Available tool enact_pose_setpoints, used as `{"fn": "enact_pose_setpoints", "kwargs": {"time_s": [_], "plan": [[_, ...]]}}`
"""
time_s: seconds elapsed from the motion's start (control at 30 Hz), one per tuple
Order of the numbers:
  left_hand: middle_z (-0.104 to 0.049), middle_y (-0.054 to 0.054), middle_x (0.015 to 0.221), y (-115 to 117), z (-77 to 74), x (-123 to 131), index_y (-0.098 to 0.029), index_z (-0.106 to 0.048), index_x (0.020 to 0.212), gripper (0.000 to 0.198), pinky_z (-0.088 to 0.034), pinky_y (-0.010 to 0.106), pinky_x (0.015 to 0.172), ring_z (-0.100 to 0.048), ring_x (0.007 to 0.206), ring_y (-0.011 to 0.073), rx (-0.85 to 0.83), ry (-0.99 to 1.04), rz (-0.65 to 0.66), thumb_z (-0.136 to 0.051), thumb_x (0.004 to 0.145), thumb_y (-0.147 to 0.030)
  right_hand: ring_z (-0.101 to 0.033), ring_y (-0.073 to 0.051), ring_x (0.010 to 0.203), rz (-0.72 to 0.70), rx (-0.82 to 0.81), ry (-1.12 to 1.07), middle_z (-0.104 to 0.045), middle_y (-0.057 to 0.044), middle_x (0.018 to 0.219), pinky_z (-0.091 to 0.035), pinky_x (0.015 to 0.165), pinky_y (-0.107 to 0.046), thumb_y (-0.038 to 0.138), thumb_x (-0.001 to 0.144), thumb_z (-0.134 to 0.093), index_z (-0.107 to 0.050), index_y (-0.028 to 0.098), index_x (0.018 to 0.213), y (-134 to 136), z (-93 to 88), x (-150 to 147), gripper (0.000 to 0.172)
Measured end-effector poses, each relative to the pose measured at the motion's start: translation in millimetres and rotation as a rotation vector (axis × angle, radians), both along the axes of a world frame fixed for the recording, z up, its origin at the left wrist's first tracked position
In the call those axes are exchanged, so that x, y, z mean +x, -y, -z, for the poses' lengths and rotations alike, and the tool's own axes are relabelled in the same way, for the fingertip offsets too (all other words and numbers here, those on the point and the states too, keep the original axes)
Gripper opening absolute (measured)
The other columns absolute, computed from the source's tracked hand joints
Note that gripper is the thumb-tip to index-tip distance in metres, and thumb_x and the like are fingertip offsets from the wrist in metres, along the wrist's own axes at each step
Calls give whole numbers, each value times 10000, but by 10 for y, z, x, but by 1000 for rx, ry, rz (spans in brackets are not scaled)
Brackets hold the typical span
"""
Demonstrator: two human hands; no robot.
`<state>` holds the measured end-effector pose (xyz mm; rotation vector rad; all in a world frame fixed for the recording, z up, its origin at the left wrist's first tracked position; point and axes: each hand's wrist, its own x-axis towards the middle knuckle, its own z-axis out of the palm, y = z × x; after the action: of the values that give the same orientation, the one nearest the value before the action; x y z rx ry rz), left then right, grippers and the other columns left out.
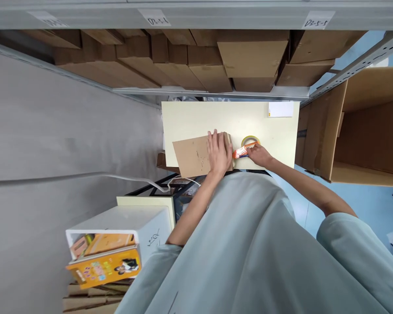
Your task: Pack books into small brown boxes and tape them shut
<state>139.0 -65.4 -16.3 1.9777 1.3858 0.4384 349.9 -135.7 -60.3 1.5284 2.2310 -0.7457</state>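
A flat brown cardboard box [191,155] lies on a pale yellow table [216,117]. My left hand [218,151] presses flat on the box's right end, fingers stretched out. My right hand [258,155] is closed around an orange tape dispenser [241,152] held against the box's right edge. A roll of clear tape [250,140] sits on the table just behind the dispenser.
A white label card [280,109] lies at the table's far right corner. Shelves of cardboard boxes [196,61] stand behind. A large open carton [363,131] is at the right. A white bin with an orange package [108,261] sits at the lower left.
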Motion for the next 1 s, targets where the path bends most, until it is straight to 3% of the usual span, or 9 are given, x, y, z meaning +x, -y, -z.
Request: {"fn": "enact_pose_setpoints", "kwargs": {"time_s": [0.1, 0.17, 0.27, 0.43, 0.5, 0.6, 0.7, 0.83, 1.0], "plan": [[-277, 226, 1816, -130, 190, 355, -94, -377, 1683, 669, -52, 608, 1421, -25, 1743, 333, 7, -70, -155, -426, 1121, -454, -751, -353, 1082, 53, 2, -3, -795, -284, 1161, -391, 1113, -452, 79, 1032, -464, -565, -68, 1419, 19, 6, -112, 426], [-293, 261, 1800, -122, 312, 491, -50, -337, 1682, 641, -82, 629, 1416, -39, 1741, 327, 39, -113, -134, -361, 1133, -379, -752, -349, 1072, 69, -6, -2, -795, -284, 1146, -406, 1110, -455, 53, 1010, -478, -592, -70, 1390, 34, -1, -181, 415], [-380, 263, 1760, -19, 402, 471, -39, -407, 1643, 574, -151, 614, 1418, -107, 1733, 308, 105, -168, 67, -342, 1123, -274, -756, -338, 1044, 86, -5, -40, -794, -281, 1142, -424, 1109, -472, 13, 988, -459, -622, -72, 1390, 56, -19, -331, 442], [-509, 194, 1698, 39, 384, 93, -108, -569, 1567, 519, -254, 557, 1411, -312, 1680, 262, 142, -221, 561, -363, 1094, -152, -742, -339, 1041, 92, -39, -113, -802, -264, 1121, -421, 1144, -500, 25, 1011, -399, -682, -40, 1380, 86, -57, -677, 470], [-504, 182, 1702, -56, 369, -26, -142, -590, 1554, 513, -192, 624, 1412, -334, 1671, 275, 156, -232, 622, -367, 1093, -133, -737, -338, 1047, 123, -56, -130, -798, -263, 1129, -418, 1150, -503, 35, 1024, -393, -691, -30, 1355, 86, -73, -778, 450], [-482, 195, 1714, -276, 361, -78, -162, -603, 1526, 463, -57, 741, 1380, -307, 1683, 317, 179, -234, 571, -397, 1112, -172, -733, -350, 1057, 190, -54, -124, -786, -279, 1157, -421, 1145, -519, 66, 1045, -407, -633, -50, 1411, 43, -95, -830, 445], [-467, 221, 1719, -453, 374, -53, -145, -595, 1518, 441, -57, 739, 1377, -309, 1684, 319, 178, -216, 515, -397, 1130, -214, -735, -354, 1068, 207, -42, -93, -777, -290, 1156, -425, 1127, -502, 53, 1044, -405, -601, -75, 1435, -41, -119, -782, 455], [-533, 230, 1672, -507, 417, -73, -118, -579, 1532, 458, -72, 708, 1393, -339, 1672, 306, 187, -193, 523, -355, 1140, -193, -743, -336, 1052, 130, -37, -76, -786, -282, 1135, -403, 1131, -466, -12, 1014, -356, -613, -80, 1411, -31, -152, -601, 477], [-558, 231, 1649, -485, 475, -140, -99, -591, 1504, 458, -114, 737, 1382, -371, 1656, 326, 226, -181, 561, -311, 1149, -169, -742, -327, 1065, 85, -45, -67, -799, -268, 1154, -394, 1131, -431, 92, 1069, -400, -600, -36, 1436, 299, -214, 46, 437]]}}
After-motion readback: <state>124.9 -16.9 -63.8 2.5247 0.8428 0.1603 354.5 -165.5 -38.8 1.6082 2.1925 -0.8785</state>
